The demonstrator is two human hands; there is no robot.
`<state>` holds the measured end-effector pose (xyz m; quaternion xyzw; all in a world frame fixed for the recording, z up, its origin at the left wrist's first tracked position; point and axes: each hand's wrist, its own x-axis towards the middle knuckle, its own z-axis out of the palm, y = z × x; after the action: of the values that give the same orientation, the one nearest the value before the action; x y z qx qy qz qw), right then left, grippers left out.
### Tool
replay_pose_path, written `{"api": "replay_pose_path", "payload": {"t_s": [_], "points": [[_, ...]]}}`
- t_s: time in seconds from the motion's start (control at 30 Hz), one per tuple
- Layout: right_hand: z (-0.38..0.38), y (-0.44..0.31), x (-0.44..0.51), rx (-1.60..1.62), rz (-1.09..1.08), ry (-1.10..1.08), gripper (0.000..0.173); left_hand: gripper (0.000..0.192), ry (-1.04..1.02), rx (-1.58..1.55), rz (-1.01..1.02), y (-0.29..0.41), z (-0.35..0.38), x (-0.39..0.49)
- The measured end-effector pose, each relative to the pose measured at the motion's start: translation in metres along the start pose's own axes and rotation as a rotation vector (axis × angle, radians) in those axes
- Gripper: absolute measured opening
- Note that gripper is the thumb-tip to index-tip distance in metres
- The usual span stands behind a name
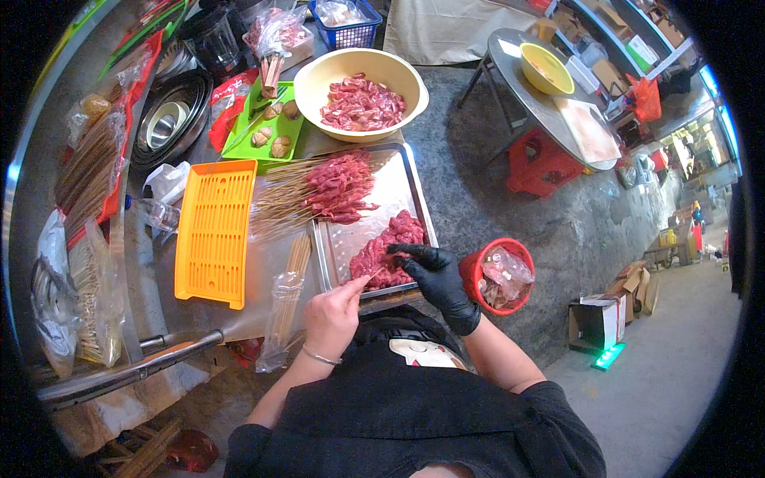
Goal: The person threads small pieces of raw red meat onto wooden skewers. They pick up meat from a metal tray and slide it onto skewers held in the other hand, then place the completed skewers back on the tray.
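Observation:
My bare left hand (332,316) pinches a thin bamboo skewer (375,273), whose tip points at the raw meat. Most of that skewer is hidden by the fingers. In a black glove, my right hand (439,281) has its fingertips at the pile of raw red meat pieces (373,254); whether they grip a piece is unclear. The pile lies at the near end of a metal tray (388,197). Farther up the tray, threaded meat skewers (340,185) are stacked with their bare sticks pointing left.
Beyond the tray stands a cream bowl (305,89) of cut meat. Left are a green tray (239,134) with walnuts, an orange slotted tray (212,233) and bagged bamboo skewers (290,299). A red bin (469,287) holding rubbish is by my right forearm.

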<state>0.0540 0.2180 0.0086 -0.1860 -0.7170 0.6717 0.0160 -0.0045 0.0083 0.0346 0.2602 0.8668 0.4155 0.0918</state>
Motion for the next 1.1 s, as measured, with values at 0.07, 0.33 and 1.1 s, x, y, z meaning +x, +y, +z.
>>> {"api": "replay_pose_path", "payload": {"t_s": [0.07,0.33,1.1], "points": [[-0.007,-0.001,0.001,0.166,0.024,0.001,0.027,0.024,-0.048,-0.168,-0.073,-0.002,-0.002,0.000],[-0.025,0.003,0.007,0.605,0.278,-0.270,0.029,0.024,-0.204,-0.541,-0.227,-0.011,0.001,0.003],[-0.010,0.013,0.008,0.032,0.045,-0.071,0.024,0.023,-0.019,0.155,0.079,0.012,0.005,0.004]]}}
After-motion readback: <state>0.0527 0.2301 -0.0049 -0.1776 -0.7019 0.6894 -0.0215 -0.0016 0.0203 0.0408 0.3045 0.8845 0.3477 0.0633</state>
